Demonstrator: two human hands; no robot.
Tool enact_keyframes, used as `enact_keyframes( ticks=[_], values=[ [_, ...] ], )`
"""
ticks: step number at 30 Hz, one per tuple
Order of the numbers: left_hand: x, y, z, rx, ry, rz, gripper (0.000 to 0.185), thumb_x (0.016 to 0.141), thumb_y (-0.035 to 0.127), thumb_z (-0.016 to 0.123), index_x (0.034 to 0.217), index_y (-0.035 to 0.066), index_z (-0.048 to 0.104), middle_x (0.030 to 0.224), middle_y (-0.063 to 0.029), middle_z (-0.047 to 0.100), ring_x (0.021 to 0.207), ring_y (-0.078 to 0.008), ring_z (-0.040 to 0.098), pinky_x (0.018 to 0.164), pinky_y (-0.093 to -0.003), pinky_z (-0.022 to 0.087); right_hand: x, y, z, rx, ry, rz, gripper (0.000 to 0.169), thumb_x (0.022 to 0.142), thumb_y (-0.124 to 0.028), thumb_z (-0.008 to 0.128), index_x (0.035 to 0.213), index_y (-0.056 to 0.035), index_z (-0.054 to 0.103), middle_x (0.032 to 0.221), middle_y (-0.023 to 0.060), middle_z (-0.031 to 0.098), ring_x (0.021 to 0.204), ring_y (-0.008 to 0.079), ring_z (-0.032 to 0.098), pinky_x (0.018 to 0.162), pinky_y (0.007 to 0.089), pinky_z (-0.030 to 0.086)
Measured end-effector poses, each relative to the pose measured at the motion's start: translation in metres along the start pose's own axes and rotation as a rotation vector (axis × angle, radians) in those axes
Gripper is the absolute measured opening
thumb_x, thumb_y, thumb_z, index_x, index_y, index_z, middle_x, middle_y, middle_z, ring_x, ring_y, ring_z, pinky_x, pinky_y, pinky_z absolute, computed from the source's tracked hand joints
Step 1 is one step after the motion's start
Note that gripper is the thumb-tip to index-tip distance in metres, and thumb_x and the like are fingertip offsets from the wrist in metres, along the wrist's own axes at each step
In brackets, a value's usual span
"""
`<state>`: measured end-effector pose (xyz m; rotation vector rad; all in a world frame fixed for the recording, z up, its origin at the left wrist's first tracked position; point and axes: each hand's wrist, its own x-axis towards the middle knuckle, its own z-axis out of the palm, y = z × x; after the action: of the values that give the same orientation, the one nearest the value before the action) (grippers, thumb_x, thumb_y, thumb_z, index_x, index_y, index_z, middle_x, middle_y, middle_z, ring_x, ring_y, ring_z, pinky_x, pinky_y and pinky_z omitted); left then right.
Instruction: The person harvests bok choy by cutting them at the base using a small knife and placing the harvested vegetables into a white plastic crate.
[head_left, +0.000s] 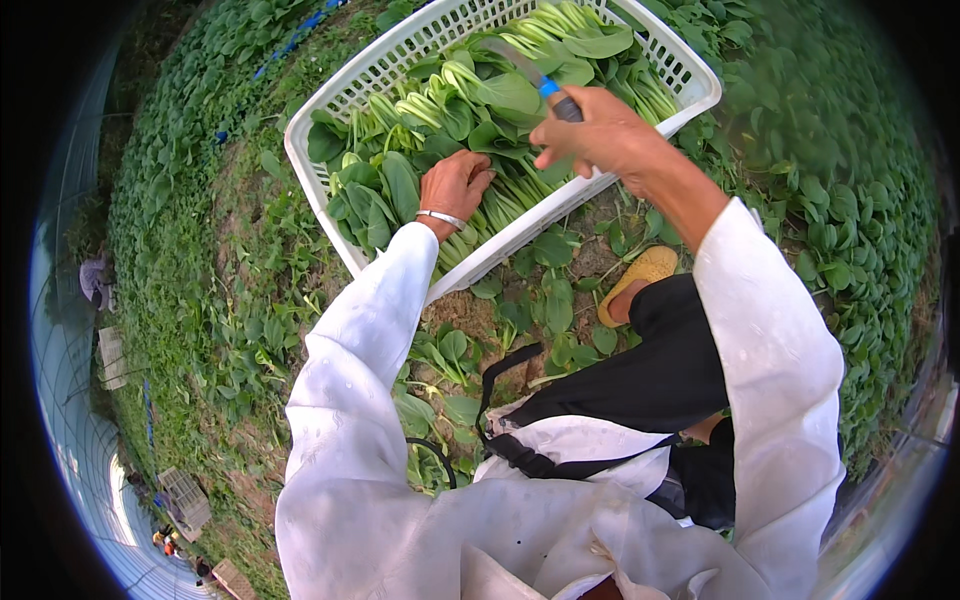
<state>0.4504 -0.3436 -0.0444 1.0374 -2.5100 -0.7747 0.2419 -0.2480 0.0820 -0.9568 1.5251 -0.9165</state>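
A white slotted plastic crate (517, 225) stands before me, filled with leafy green bok choy (420, 109) whose pale stems lie in rows. My left hand (454, 187), with a silver bracelet at the wrist, reaches into the crate and rests on the greens near its front side; its fingertips are partly hidden, so I cannot tell whether they grip a plant. Over the crate's right front rim is my right hand (589, 135), holding a knife (551, 90) by its dark handle. A blue band sits at the base of the blade, which points up and left over the greens.
Rows of growing bok choy (832, 217) border the crate on the right. Loose leaves and plants (555, 300) lie on the soil near a yellow shoe (649, 274). Other crates (184, 499) and a person (95, 281) are far left, by the greenhouse wall (64, 420).
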Motion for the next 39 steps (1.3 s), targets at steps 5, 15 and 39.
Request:
enact_keyframes(
  ticks=[5,15,39],
  values=[
    [-0.005,-0.026,-0.004,-0.446,0.104,-0.134,0.013,0.081,0.01,0.069,0.089,0.001,0.064,0.075,-0.0063,0.065,0.07,-0.0177,0.066,0.064,-0.0318,0.049,0.059,0.037,0.053,0.073,-0.083,0.02,0.022,0.083,-0.003,0.06,0.103,0.0019,0.053,0.106,0.0128,0.062,0.075,0.017,0.07,0.042,0.0243,0.042],
    [-0.017,0.017,-0.081,-1.105,0.234,-0.132,0.014,0.087,0.013,0.07,0.095,0.004,0.064,0.088,-0.0091,0.07,0.081,-0.0174,0.067,0.075,-0.0286,0.051,0.067,0.041,0.037,0.264,0.14,0.047,0.016,0.085,-0.01,0.063,0.09,-0.0069,0.048,0.096,0.0103,0.068,0.071,0.0154,0.069,0.043,0.0259,0.037],
    [0.05,-0.07,0.034,0.006,-0.192,-0.167,0.034,0.081,0.015,0.066,0.113,0.002,0.061,0.094,-0.0192,0.066,0.084,-0.0338,0.065,0.077,-0.0397,0.051,-0.354,0.16,-0.28,0.248,0.996,0.292,0.015,0.091,-0.017,0.064,0.094,-0.0127,0.05,0.079,-0.0011,0.06,0.052,0.003,0.049,0.037,0.017,0.032]
  ],
)
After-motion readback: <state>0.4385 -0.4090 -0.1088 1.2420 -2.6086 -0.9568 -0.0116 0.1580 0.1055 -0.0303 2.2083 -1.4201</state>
